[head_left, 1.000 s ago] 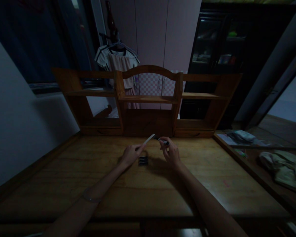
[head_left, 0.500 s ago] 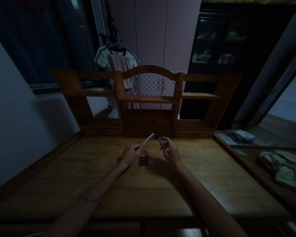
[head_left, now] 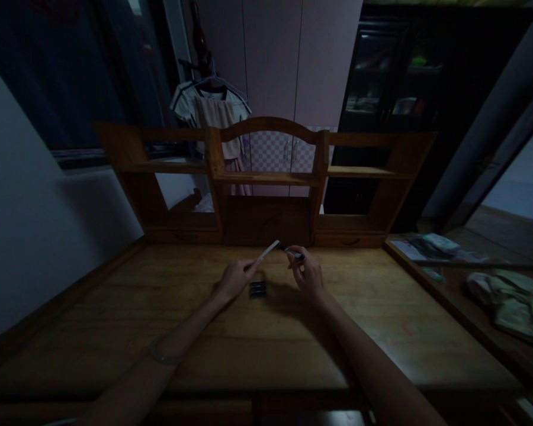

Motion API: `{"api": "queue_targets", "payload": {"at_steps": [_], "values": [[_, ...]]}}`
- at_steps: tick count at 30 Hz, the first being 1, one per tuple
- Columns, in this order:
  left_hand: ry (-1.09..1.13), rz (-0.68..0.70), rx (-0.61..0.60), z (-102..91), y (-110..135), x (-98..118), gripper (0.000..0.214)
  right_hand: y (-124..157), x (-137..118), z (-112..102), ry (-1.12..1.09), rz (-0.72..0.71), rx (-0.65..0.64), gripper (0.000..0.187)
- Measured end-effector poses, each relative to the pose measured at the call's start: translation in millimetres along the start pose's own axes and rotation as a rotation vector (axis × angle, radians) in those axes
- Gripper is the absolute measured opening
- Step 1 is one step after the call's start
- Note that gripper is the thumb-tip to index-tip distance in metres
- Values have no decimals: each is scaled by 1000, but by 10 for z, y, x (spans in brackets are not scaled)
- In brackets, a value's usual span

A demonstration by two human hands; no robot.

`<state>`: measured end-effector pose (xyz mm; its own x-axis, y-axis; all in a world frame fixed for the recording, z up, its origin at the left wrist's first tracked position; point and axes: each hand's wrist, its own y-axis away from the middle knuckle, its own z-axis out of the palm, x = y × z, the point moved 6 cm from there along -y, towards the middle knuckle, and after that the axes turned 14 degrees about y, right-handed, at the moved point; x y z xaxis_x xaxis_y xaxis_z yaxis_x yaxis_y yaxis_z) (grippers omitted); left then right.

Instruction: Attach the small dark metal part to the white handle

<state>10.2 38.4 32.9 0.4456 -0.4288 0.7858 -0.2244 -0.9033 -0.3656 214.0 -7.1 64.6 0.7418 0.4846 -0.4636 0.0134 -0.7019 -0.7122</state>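
Note:
Reaching forward over the desk, my left hand (head_left: 236, 278) is closed on one end of a thin white stick (head_left: 269, 249), which slants up and to the right. My right hand (head_left: 308, 271) pinches a slim black-and-silver tool (head_left: 295, 255) whose dark head points left. The stick's upper tip meets or overlaps that head; in this dim light I cannot tell whether they touch. On the desktop between my hands lie dark narrow pieces (head_left: 257, 289) in a small stack of rows, with light glints along them. Their exact kind is too small and dark to make out.
A wooden desk (head_left: 169, 331) spreads under my arms, with a wooden shelf unit (head_left: 266, 178) along its back edge. At the right are plastic-wrapped items (head_left: 439, 244) and a pale cloth garment (head_left: 515, 299). A wall (head_left: 35, 236) borders the left side.
The white stick's tip has shifted slightly right, further over the dark head of the tool. Both hands otherwise stay nearly in place, and the dark pieces on the desk have not moved.

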Motion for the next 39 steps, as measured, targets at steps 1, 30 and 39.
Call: {"api": "queue_targets", "payload": {"at_steps": [1, 30, 39], "values": [[-9, -7, 3, -3, -1, 0, 53, 0, 2, 0, 3, 2, 2, 29], [5, 35, -5, -6, -6, -18, 52, -13, -4, -25, 17, -12, -2, 28], [-9, -2, 28, -37, -4, -5, 53, -12, 10, -17, 11, 2, 2, 29]]}}
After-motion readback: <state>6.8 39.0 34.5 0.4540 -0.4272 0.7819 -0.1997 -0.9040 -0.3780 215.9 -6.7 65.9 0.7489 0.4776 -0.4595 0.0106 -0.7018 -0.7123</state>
